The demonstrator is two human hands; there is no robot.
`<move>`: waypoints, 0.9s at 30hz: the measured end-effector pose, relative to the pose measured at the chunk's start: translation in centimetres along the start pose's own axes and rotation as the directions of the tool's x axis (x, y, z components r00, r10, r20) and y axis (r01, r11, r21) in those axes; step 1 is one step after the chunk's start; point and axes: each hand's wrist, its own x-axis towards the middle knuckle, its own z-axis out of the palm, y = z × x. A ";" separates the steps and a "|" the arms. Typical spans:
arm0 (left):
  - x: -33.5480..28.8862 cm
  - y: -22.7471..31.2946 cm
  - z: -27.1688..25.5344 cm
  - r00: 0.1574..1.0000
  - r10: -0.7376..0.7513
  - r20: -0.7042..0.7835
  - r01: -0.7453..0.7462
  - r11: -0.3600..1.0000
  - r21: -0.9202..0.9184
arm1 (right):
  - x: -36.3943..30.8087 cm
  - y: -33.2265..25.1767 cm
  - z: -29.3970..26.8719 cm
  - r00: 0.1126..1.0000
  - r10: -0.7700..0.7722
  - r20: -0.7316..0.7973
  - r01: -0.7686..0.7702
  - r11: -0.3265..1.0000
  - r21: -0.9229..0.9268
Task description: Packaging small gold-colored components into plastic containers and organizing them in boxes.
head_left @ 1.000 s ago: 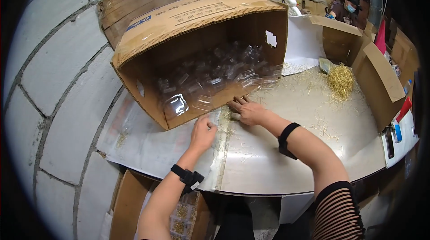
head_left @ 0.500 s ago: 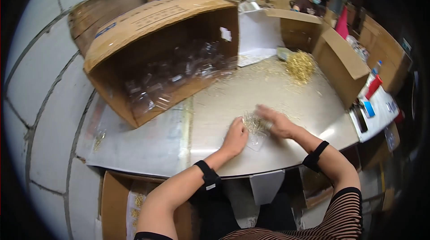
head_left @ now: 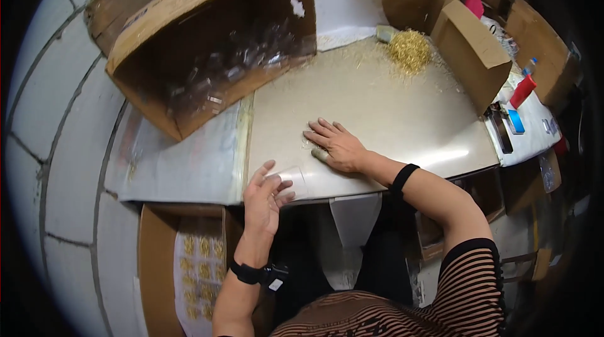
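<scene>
My left hand is at the front edge of the table, palm turned up, its fingers apart and partly curled. Just beside its fingertips is a clear plastic case, hard to make out against the tabletop; I cannot tell whether the fingers touch it. Farther in, my right hand lies flat on the table, palm down with fingers spread. A few small thin metal pieces show by its fingertips; its palm hides whatever is under it. A heap of gold-coloured small pieces stands at the far right.
A large cardboard box on its side holds many clear plastic cases. Cardboard flaps border the right side. Below the table's left front, an open carton holds gold pieces in rows. Someone else sits far back.
My left hand has drawn back left to the table edge and turned palm up. My right hand has moved left and now lies flat. The metal pieces between the hands are mostly out of sight.
</scene>
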 end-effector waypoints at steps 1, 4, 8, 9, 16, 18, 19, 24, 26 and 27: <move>-1.8 -0.7 -1.0 0.998 -0.061 0.017 0.062 0.997 -0.039 | -0.5 -0.3 0.4 1.000 -0.013 0.013 0.013 1.000 0.012; -7.3 -3.7 -5.4 0.983 -0.181 -0.005 0.180 0.980 -0.085 | -1.9 -1.0 -1.8 0.994 0.019 0.105 -0.046 0.964 0.263; -10.4 -10.6 -9.4 0.895 -0.436 0.096 0.442 0.895 -0.058 | -5.0 2.0 -3.6 0.939 0.342 -0.043 -0.244 0.748 0.617; -10.4 -12.8 -9.8 0.869 -0.476 0.133 0.481 0.877 -0.005 | -5.4 2.3 -3.4 0.925 0.366 -0.104 -0.220 0.738 0.638; -7.9 -20.6 -4.4 0.702 -0.559 0.441 0.627 0.779 -0.012 | -6.3 -5.0 3.5 0.982 0.026 -0.189 -0.025 1.000 0.009; -8.1 -20.1 -2.2 0.725 -0.545 0.421 0.611 0.791 -0.029 | -8.6 -6.9 3.0 0.946 0.170 -0.275 -0.179 0.984 -0.009; -8.3 -20.0 -1.2 0.752 -0.522 0.403 0.583 0.812 -0.037 | -9.8 -8.1 1.7 0.935 0.212 -0.283 -0.218 0.976 0.011; -7.5 -20.3 -1.6 0.730 -0.566 0.384 0.617 0.787 -0.014 | -16.0 -9.9 -1.5 0.917 0.191 -0.351 -0.144 0.977 0.155; -7.8 -21.1 -2.6 0.741 -0.545 0.392 0.602 0.798 -0.027 | -19.0 -9.9 -1.0 0.897 0.266 -0.352 -0.112 0.909 0.401; -7.6 -22.1 -3.5 0.751 -0.515 0.414 0.578 0.815 -0.035 | -20.2 -10.0 -0.4 0.903 0.259 -0.343 -0.106 0.907 0.407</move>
